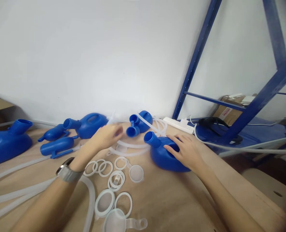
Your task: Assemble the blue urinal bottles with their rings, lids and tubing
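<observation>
My right hand (185, 149) rests on top of a blue plastic bottle (165, 158) with an open spout, fingers curled into its handle hollow. My left hand (106, 137), a metal watch on its wrist, is stretched forward with fingers pinched together near a translucent tube (130, 145); it is blurred and I cannot make out what it holds. A blue double-spout fitting (136, 124) lies just beyond both hands.
Several clear rings and lids (113, 180) lie on the wooden table (172, 199). More blue bottles (87, 125) and a large one (6, 141) sit at left, with long clear tubes (17, 193). A blue shelf frame (251, 106), a white power strip (180, 125) and cardboard boxes stand at right.
</observation>
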The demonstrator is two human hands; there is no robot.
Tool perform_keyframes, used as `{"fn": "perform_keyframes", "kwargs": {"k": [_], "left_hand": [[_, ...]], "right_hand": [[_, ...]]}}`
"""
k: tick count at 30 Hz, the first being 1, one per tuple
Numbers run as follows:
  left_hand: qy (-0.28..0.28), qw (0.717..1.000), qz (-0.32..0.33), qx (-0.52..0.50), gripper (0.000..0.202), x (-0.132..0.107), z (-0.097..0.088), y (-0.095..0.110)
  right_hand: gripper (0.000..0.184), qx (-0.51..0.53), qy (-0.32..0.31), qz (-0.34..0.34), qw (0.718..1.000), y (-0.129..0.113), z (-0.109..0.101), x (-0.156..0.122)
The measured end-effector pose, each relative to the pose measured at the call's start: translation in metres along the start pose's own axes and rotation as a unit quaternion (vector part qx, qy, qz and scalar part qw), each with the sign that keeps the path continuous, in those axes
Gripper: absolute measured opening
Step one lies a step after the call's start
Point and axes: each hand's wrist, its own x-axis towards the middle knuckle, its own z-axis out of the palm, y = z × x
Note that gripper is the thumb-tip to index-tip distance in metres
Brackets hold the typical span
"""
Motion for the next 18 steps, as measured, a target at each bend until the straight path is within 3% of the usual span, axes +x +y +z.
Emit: {"fn": "perform_keyframes", "kwargs": {"k": [2, 5, 7, 11, 15, 18], "left_hand": [[-0.069, 0.997, 0.016, 0.002, 0.023, -0.02, -0.006, 0.008], [-0.204, 0.977, 0.053, 0.0, 0.01, -0.041, 0.0, 0.017], [-0.261, 0.963, 0.069, 0.001, 0.022, -0.046, 0.01, 0.019], [-0.259, 0.963, 0.08, -0.006, 0.033, -0.042, 0.033, 0.016], [-0.225, 0.968, 0.1, -0.053, 0.044, -0.038, 0.047, 0.01], [-0.185, 0.973, 0.113, -0.083, 0.041, -0.04, 0.053, 0.007]], "right_hand": [[0.06, -0.003, -0.006, -0.005, 1.0, 0.002, -0.001, 0.0], [0.065, 0.02, -0.018, -0.011, 1.0, 0.004, -0.001, -0.001], [0.067, 0.044, -0.015, -0.002, 0.999, 0.004, -0.001, -0.002], [0.062, 0.106, 0.011, 0.021, 0.994, 0.005, -0.003, -0.005], [0.044, 0.172, 0.003, -0.042, 0.984, 0.007, -0.01, -0.006], [0.048, 0.2, -0.024, -0.082, 0.976, 0.009, -0.014, -0.006]]}}
